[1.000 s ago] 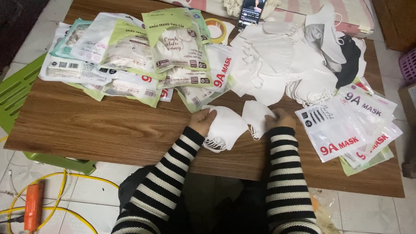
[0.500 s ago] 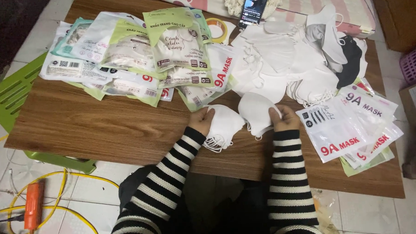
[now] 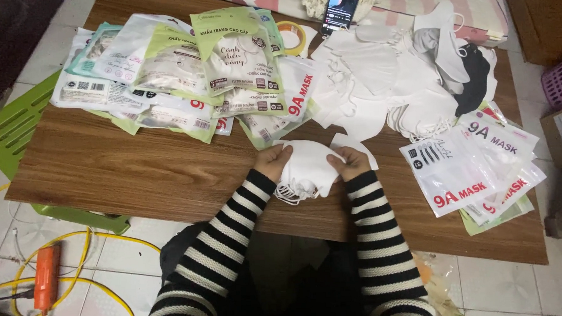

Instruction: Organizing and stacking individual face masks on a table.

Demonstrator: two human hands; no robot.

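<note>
My left hand (image 3: 273, 161) and my right hand (image 3: 351, 163) both grip a small stack of white face masks (image 3: 307, 168) from either side, low over the wooden table (image 3: 138, 175). Ear loops hang from the stack's lower left. Both sleeves are black and white striped. A loose heap of white masks (image 3: 378, 86) lies just beyond the hands, with a black mask (image 3: 474, 83) at its right end.
Filled mask packets (image 3: 184, 74) are piled at the table's left back. Empty white printed bags (image 3: 474, 170) lie at the right. A tape roll (image 3: 294, 36) and a phone (image 3: 339, 6) sit at the back. A green crate (image 3: 12, 130) and an orange tool (image 3: 47, 278) are on the floor.
The two separate masks held apart a second ago have been brought together into one stack between both hands, which moved inward toward each other.
</note>
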